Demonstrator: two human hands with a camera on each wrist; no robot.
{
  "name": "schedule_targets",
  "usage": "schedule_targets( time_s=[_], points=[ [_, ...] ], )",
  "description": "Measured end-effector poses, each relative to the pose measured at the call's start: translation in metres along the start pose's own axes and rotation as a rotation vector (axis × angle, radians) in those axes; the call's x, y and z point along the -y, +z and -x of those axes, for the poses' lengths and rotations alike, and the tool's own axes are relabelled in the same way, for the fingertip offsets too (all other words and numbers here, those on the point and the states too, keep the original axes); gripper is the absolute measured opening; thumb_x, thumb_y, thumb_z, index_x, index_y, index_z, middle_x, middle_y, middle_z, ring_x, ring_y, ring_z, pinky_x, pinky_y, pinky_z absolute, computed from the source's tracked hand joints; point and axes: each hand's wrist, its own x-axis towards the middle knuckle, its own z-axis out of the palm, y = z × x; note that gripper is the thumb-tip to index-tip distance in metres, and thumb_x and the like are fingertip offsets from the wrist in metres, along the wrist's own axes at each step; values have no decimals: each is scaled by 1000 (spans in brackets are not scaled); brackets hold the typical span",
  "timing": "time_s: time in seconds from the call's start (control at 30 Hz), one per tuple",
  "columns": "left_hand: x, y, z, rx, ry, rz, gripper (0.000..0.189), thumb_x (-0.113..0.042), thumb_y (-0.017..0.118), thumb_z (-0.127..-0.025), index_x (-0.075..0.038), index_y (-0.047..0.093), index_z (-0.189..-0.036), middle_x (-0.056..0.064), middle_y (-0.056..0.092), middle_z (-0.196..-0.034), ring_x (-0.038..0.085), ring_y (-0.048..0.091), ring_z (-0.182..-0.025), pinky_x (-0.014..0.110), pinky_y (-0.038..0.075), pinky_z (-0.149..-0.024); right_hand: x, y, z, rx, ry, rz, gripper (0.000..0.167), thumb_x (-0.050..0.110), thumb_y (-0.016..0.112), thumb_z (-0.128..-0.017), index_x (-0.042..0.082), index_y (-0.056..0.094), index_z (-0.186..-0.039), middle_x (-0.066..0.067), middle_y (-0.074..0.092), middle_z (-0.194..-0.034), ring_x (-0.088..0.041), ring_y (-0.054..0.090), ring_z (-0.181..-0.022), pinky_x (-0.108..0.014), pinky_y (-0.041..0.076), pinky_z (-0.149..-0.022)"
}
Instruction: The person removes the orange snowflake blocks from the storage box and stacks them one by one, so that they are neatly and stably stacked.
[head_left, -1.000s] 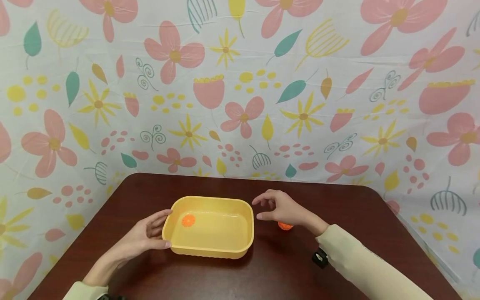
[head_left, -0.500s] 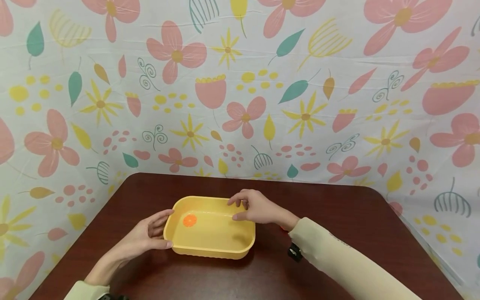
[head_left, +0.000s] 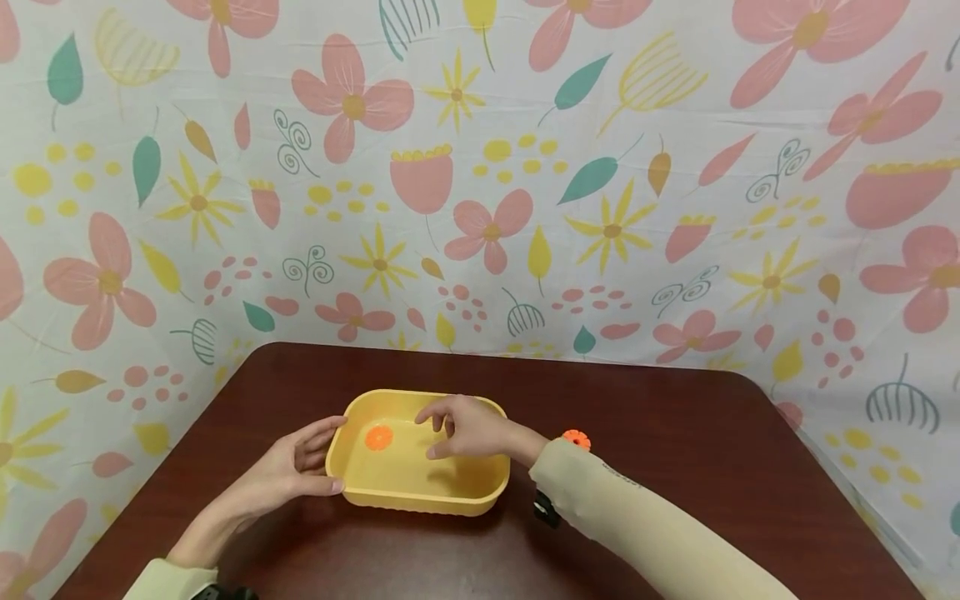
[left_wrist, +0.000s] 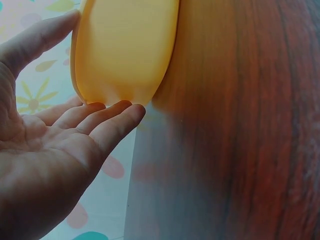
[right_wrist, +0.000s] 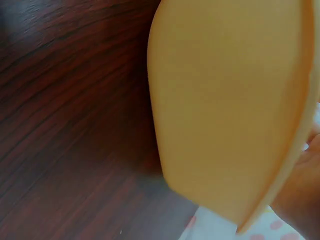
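A yellow rectangular tray (head_left: 416, 503) with rounded corners sits on the dark wooden table. My left hand (head_left: 288, 467) spans its left end, fingertips and thumb touching the wall near the two corners; in the left wrist view the fingers (left_wrist: 112, 125) lie nearly straight against it. Over the right half of the tray hangs my right hand (head_left: 468, 429), fingers loosely bent, nothing visible between them. An orange scalloped disc (head_left: 378, 437) lies inside at the left. The right wrist view is mostly filled by the tray's outer wall (right_wrist: 225, 100), with part of my right hand behind its rim.
On the table (head_left: 637, 400) behind my right sleeve (head_left: 630, 500) shows another orange scalloped piece (head_left: 577, 439) with a dark centre, partly covered by the sleeve. A flower-printed cloth (head_left: 480, 167) hangs beyond the table's far edge.
My right hand has moved left from beside the tray to above its inside. The orange piece on the right, largely covered half a second ago, shows more now. My left hand stays put.
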Motion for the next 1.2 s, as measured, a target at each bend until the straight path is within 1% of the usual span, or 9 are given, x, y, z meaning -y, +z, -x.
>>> schedule_targets(
  time_s=[0.2, 0.37, 0.5, 0.63, 0.73, 0.87, 0.93, 1.07, 1.2],
  points=[
    [2, 0, 0, -3, 1, 5, 92, -2, 78, -93, 7, 20, -163, 34, 29, -164, 49, 44, -143, 32, 53, -100, 3, 15, -13, 20, 55, -6, 53, 13, 89, -85, 2, 69, -133, -14, 68, -110, -12, 58, -79, -26, 50, -75],
    [1, 0, 1, -6, 8, 0, 92, -1, 78, -92, 8, 20, -163, 35, 30, -163, 50, 44, -142, 33, 53, -100, 5, 24, -22, 35, 109, 27, 57, 17, 90, -85, 7, 68, -136, -10, 68, -112, -13, 57, -83, -26, 49, -78],
    [2, 1, 2, -4, 5, 2, 92, -2, 78, -93, 7, 20, -163, 34, 29, -164, 50, 44, -142, 33, 53, -101, 6, 31, -25, 57, 123, 16, 58, 16, 90, -84, 7, 67, -136, -9, 67, -113, -10, 54, -81, -24, 48, -79],
    [2, 1, 2, 0, 6, 5, 92, -1, 78, -93, 8, 19, -163, 35, 28, -164, 51, 43, -143, 34, 53, -101, 7, 36, -27, 73, 128, 10, 63, 16, 90, -84, 4, 64, -140, -10, 65, -112, -10, 53, -74, -23, 47, -79],
    [1, 1, 1, -1, 10, 2, 92, -1, 78, -93, 8, 20, -163, 34, 29, -164, 51, 42, -143, 33, 53, -101, 8, 39, -30, 63, 130, 40, 70, 18, 90, -85, 5, 59, -146, -10, 64, -116, -13, 58, -84, -23, 48, -85],
    [-1, 0, 1, 0, 9, -6, 92, -2, 78, -93, 7, 20, -164, 33, 29, -164, 50, 42, -143, 32, 53, -101, 11, 40, -32, 78, 161, 59, 78, 24, 88, -87, 9, 52, -154, -10, 57, -130, -17, 56, -110, -25, 47, -93],
    [-1, 0, 1, 1, 10, -10, 92, -2, 78, -93, 7, 20, -164, 33, 29, -164, 50, 42, -143, 31, 53, -101, 12, 41, -34, 98, 176, 68, 79, 26, 88, -87, 11, 51, -156, -9, 54, -133, -17, 55, -113, -26, 48, -94],
    [-1, 0, 0, 7, 14, 0, 92, -1, 78, -93, 7, 19, -164, 34, 28, -164, 51, 41, -144, 32, 53, -101, 12, 41, -38, 139, 168, 127, 77, 28, 87, -88, 12, 52, -154, -4, 56, -121, -13, 52, -104, -25, 46, -91],
    [0, 1, 0, 11, 11, 6, 92, -1, 77, -93, 8, 18, -163, 34, 28, -164, 52, 40, -144, 32, 53, -101, 12, 36, -42, 193, 128, 148, 74, 25, 86, -89, 9, 53, -152, -2, 55, -91, -10, 48, -81, -23, 43, -76]
  ],
)
